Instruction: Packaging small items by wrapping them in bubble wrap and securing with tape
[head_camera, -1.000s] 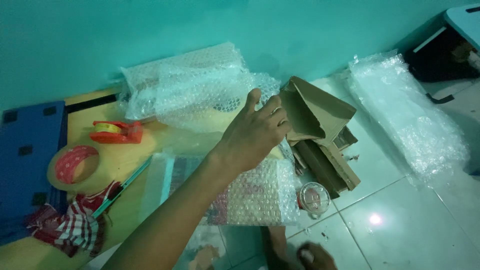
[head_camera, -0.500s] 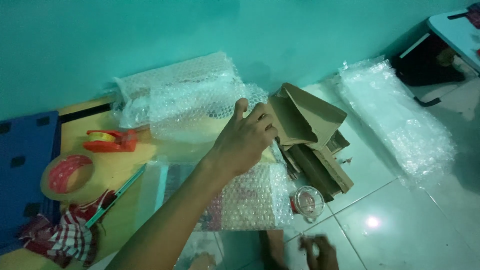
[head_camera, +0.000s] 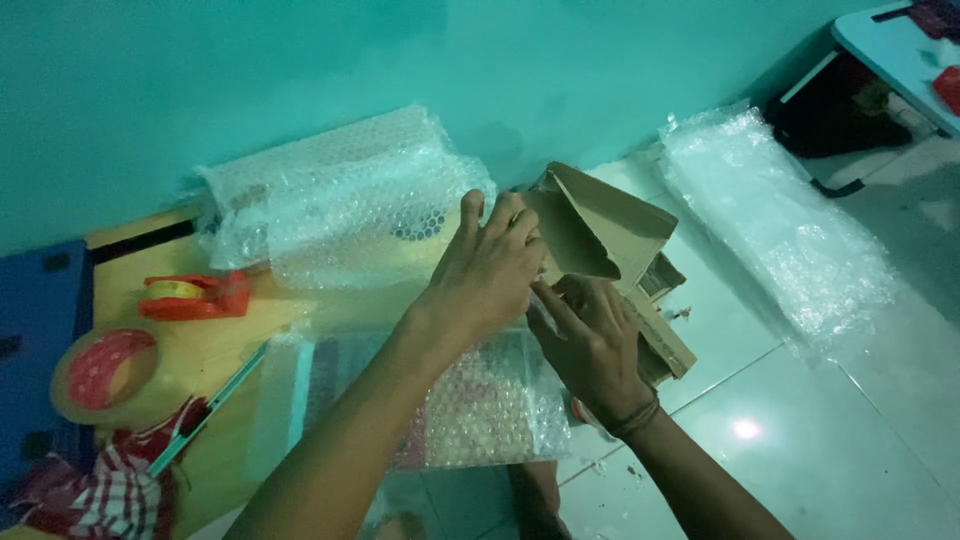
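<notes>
- Left hand (head_camera: 488, 268): reaches forward over the bubble-wrapped parcel (head_camera: 470, 400); fingers held close together and slightly curled, tips at the edge of the cardboard box (head_camera: 600, 235). Whether they pinch anything cannot be told.
- Right hand (head_camera: 590, 340): just beside the left, resting on the cardboard; thumb stretched toward the left hand, fingers loosely spread, clamped on nothing visible.
- Cardboard box: folded, flaps open, on the white floor (head_camera: 800, 440) by the teal wall (head_camera: 300, 80).
- Bubble-wrapped parcel: flat, under the left forearm.
- Bubble wrap roll (head_camera: 330, 195): against the wall.
- Bubble wrap sheet (head_camera: 780, 230): on the floor, far right.
- Orange tape dispenser (head_camera: 195, 296): on the wooden board (head_camera: 240, 340).
- Tape roll (head_camera: 105, 375): near left edge.
</notes>
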